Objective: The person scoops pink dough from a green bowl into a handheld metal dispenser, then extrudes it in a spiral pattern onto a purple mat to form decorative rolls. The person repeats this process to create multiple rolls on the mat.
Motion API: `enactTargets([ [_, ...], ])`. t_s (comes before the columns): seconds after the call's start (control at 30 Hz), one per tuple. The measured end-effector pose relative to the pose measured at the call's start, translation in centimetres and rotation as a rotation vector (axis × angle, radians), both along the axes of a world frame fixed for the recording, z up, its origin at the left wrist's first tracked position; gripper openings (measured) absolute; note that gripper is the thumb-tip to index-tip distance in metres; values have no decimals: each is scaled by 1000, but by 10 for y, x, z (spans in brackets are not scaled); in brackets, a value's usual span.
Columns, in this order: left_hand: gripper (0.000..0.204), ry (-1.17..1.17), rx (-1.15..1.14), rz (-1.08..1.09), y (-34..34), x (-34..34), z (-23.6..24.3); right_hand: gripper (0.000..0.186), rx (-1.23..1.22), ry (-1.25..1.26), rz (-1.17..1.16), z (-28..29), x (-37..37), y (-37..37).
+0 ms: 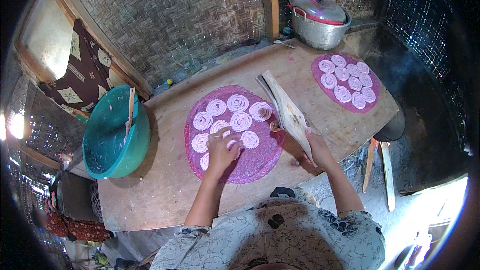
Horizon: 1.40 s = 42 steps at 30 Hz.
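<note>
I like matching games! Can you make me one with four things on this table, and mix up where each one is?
Things:
1. teal bowl
2. metal pot
3. near purple mat
4. wooden press

Places:
A. in the right hand, tilted above the table
B. far end of the table, lid on
C. under the left hand, covered in pale spirals
D. at the table's left edge, with a stick inside

Pairs: 1-D, 2-B, 3-C, 4-A
</note>
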<state>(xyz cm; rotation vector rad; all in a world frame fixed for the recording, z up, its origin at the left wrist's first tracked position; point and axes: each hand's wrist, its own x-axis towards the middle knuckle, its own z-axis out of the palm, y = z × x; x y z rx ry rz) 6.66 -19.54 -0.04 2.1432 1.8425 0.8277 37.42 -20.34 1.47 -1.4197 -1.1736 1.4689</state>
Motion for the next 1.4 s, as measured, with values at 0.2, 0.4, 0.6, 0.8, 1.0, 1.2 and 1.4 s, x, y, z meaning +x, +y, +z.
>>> enactTargets([
  [0.2, 54, -350, -244, -308, -30, 20, 73, 46, -24, 69, 398, 31, -13, -23],
  [0.4, 40, -252, -499, -293, -100, 15, 27, 41, 585, -596, 700, 58, -50, -50],
  [0.6, 45, -35, -266, -507, -130, 21, 30, 52, 753, -490, 833, 65, -58, -32],
  [0.8, 23, -530, -325, -702, -127, 12, 6, 49, 848, -103, 859, 21, -107, -1],
  [1.0, 25, -390, -510, -647, -132, -42, 55, 49, 1690, 267, 1092, 156, -188, -84],
  [1.2, 32, -323, -425, -477, -164, -91, 83, 23, 1448, 151, 1085, 133, -252, -115],
  [1.4, 39, -289, -202, -241, -212, -147, 91, 21, 828, -39, 775, 165, -281, -98],
])
